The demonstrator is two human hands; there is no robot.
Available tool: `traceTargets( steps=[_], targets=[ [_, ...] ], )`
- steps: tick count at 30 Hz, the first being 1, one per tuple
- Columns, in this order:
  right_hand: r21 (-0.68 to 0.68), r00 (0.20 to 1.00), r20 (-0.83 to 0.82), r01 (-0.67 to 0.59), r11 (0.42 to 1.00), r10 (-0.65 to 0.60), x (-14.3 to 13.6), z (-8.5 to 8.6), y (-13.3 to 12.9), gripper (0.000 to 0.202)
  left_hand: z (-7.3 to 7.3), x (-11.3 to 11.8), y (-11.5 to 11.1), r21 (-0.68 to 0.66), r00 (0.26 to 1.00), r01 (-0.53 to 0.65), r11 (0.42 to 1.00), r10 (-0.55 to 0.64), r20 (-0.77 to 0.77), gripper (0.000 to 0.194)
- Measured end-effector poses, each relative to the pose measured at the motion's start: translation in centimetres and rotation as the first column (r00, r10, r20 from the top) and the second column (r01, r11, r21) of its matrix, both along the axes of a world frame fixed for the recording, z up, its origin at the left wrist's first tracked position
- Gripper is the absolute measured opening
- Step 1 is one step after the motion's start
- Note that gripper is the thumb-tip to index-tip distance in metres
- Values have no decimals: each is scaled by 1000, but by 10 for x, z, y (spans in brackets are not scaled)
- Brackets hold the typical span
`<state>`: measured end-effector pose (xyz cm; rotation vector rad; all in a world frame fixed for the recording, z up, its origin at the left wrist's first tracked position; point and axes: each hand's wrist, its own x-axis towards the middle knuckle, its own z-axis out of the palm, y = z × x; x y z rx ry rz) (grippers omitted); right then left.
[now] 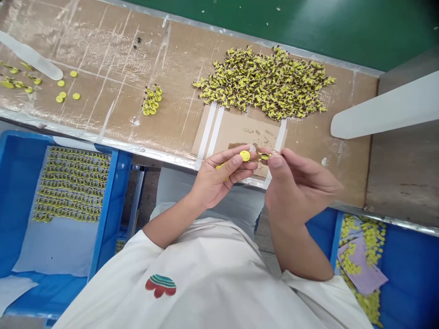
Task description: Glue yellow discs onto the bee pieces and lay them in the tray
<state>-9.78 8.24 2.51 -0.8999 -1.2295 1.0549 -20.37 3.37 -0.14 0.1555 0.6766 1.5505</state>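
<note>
My left hand [221, 176] is closed on a round yellow disc [244, 156], pinched between thumb and fingers, with more yellow showing in its palm. Close by on the right, my right hand [295, 183] pinches a small yellow and dark piece [265, 156] at its fingertips. Both hands meet above the front edge of the cardboard-covered table [178, 59]. Beyond them lies a large pile of small yellow and dark pieces [267, 82]. A small cluster of yellow pieces [151, 100] stands to the left of the pile.
Loose yellow discs [61, 83] lie at the far left. White tubular objects [384, 107] reach in from both sides. A blue bin [120, 201] at the lower left holds rows of pieces [73, 183]. Another blue bin [404, 269] at the lower right holds yellow discs [373, 242].
</note>
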Motion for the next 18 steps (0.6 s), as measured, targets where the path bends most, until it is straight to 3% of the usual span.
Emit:
traceTargets(
  steps=[18],
  targets=[
    [88, 998, 65, 11, 996, -17, -4, -12, 1, 21, -4, 5, 1, -30, 997, -45, 999, 43, -71, 31]
  ],
)
